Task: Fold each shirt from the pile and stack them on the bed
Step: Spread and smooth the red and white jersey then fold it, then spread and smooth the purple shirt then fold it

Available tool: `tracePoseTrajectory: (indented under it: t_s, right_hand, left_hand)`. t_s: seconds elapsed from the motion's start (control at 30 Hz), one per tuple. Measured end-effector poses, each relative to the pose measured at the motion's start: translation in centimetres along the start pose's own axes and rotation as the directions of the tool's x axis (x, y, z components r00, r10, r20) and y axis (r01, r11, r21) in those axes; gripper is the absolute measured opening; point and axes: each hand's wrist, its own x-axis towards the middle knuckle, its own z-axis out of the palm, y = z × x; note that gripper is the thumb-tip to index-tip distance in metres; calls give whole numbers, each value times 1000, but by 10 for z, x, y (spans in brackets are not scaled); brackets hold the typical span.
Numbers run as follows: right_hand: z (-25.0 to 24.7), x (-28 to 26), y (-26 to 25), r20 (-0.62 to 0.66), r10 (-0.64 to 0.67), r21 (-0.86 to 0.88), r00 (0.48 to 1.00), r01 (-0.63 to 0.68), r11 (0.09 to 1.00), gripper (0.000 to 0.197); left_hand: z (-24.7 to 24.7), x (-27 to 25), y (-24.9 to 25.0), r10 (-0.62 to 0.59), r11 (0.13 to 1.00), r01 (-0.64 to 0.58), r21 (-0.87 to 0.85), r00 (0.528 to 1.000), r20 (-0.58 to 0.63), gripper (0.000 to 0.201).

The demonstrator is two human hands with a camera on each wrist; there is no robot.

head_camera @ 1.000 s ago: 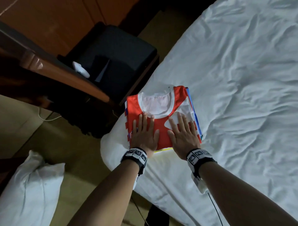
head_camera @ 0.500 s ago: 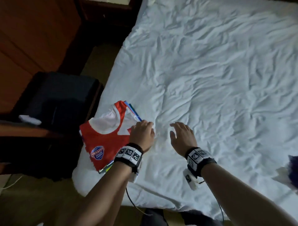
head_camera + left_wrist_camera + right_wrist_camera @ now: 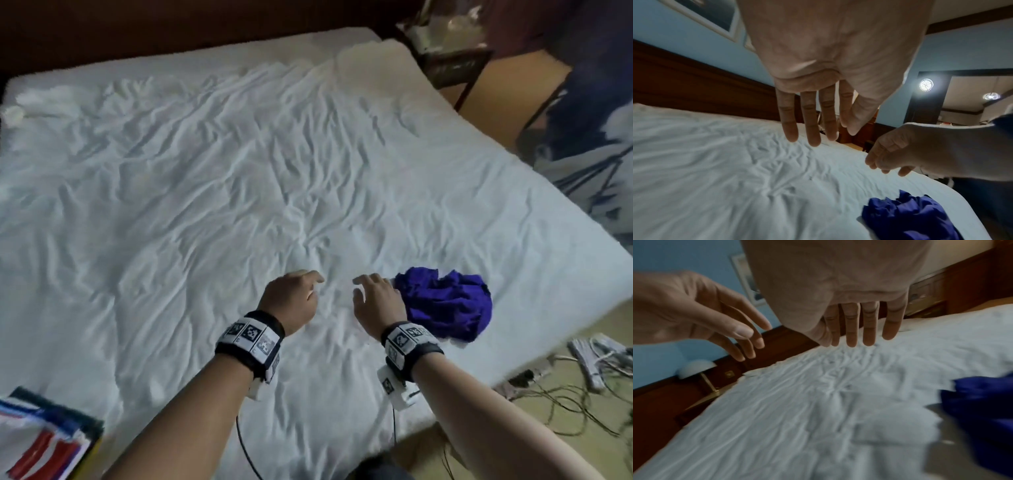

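Note:
A crumpled blue-purple shirt (image 3: 448, 303) lies on the white bed (image 3: 205, 192) near its right edge; it also shows in the left wrist view (image 3: 908, 219) and, blurred, in the right wrist view (image 3: 980, 402). My right hand (image 3: 375, 294) hovers just left of it with straight fingers (image 3: 851, 331), holding nothing. My left hand (image 3: 294, 296) floats beside the right one, fingers (image 3: 812, 121) stretched out and empty. The stack of folded shirts (image 3: 41, 442), red and white on top, sits at the bed's near left corner.
A dark wooden headboard (image 3: 694, 84) runs along the far side of the bed. A small table (image 3: 448, 51) stands beyond the far right corner. Cables and white items (image 3: 589, 363) lie on the floor to the right. A lamp (image 3: 696, 368) stands by the headboard.
Both hands have left the folded stack and swung right across the bed. The view turned with them, and the crumpled blue-purple shirt is now beside my right hand.

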Motion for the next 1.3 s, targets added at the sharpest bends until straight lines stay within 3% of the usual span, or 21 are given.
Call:
tracePoseTrajectory:
  t_s: [0.13,0.27,0.3,0.37,0.47,0.53,0.6,0.67,0.73,0.8,0.83,1.0,1.1,1.13,1.2,1.3]
  right_hand:
    - [-17,45,130,101,148,-97,984,-138,986,40]
    - [-12,78,243,304,273,-334,913,-167,928,75]
    - [-10,84,264,351,283,-358,893,-151,921,71]
    - [-7,93,293,399,251,-331,882,-117,936,43]
    - [-13,104,304,326,138,7,935,-148,989,10]
    - [-34,110,285,234,49,339,971,-129,932,14]
    - [-70,116,253,142,-34,550,989,-50,834,21]
    - [-111,122,217,62,-96,680,993,29,733,26]
    - [-149,133,185,-55,-112,760,992,115,639,31]
    - [-183,147,154,-171,-104,799,980,200,567,27]
    - [-196,154,138,-222,-100,810,970,241,535,22]
    - [-258,178,42,-460,-161,723,873,474,503,17]
    - [-282,185,-17,-493,-204,655,846,515,553,12]
    - [-287,185,-35,-485,-228,631,845,518,577,11]
    - [-292,180,-67,-459,-304,598,835,544,589,12]
    - [-295,164,-104,-446,-349,536,824,558,634,11]
  left_hand:
    - [56,79,71,30,999,-29,-17,995,99,24]
    - [113,141,119,42,999,-39,-18,973,229,24]
    - [125,154,128,35,999,-30,-25,969,243,23]
    - [147,175,143,4,999,6,-33,958,285,25]
    - [170,199,157,-57,997,74,-31,924,378,49]
    - [174,208,166,-55,994,89,-60,905,422,72]
    - [167,215,173,-56,984,117,-134,917,395,78]
    - [146,217,178,-109,926,211,-313,943,314,65]
    - [113,213,188,-119,849,238,-473,956,268,40]
    - [77,200,194,-155,776,247,-581,967,204,18]
    - [56,190,197,-179,750,237,-617,972,155,15]
    - [-42,126,199,-240,657,25,-754,954,-178,23]
    - [-90,86,179,-242,750,9,-661,935,-261,17]
    - [-104,75,168,-254,821,34,-569,916,-312,16]
    - [-132,59,145,-253,928,64,-366,831,-495,37]
    - [-181,34,130,-136,973,-44,-228,686,-715,26]
